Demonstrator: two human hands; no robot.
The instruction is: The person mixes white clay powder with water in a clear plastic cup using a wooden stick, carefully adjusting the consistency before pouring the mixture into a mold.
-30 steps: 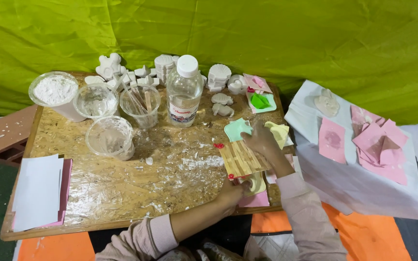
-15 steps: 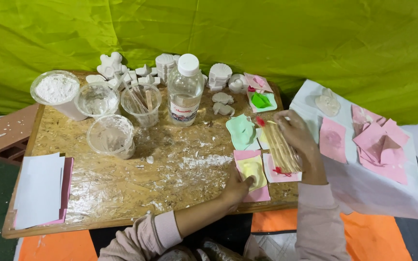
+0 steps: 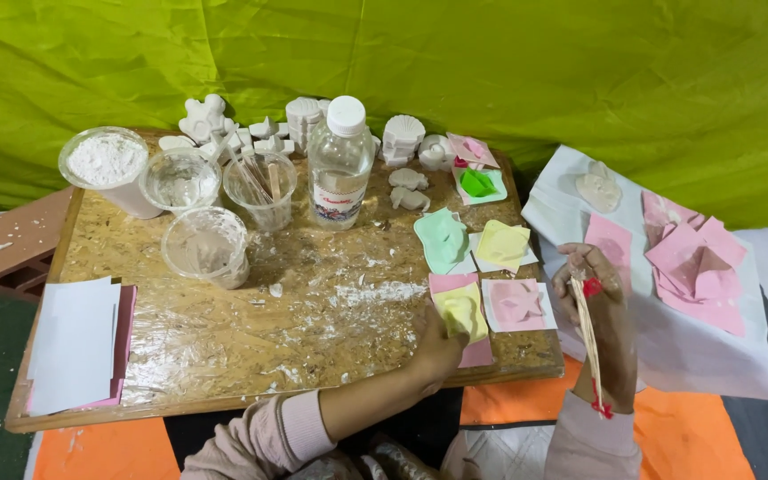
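The left hand (image 3: pixel 437 349) lies with fingers spread flat on a yellow silicone mould (image 3: pixel 460 311) that sits on a pink paper square near the 5 o'clock corner of the chipboard table (image 3: pixel 224 338). The right hand (image 3: pixel 599 307), off the board's edge at 3 o'clock, is closed around a bundle of thin wooden sticks with red bands (image 3: pixel 587 333), held upright against the wrist. Just beside the yellow mould, toward 3 o'clock, rests a pink star-pattern mould on white paper (image 3: pixel 517 303); at 12 o'clock of it lie a mint-green mould (image 3: pixel 442 238) and a pale yellow mould (image 3: pixel 502 244). Farther up stand a clear plastic water bottle with white cap (image 3: pixel 340 164), clear plastic cups (image 3: pixel 206 244), a tub of white powder (image 3: pixel 107 167) and white plaster figurines (image 3: pixel 300 120). At 3 o'clock pink sheets (image 3: pixel 695 262) lie on a white cloth (image 3: pixel 713 356).
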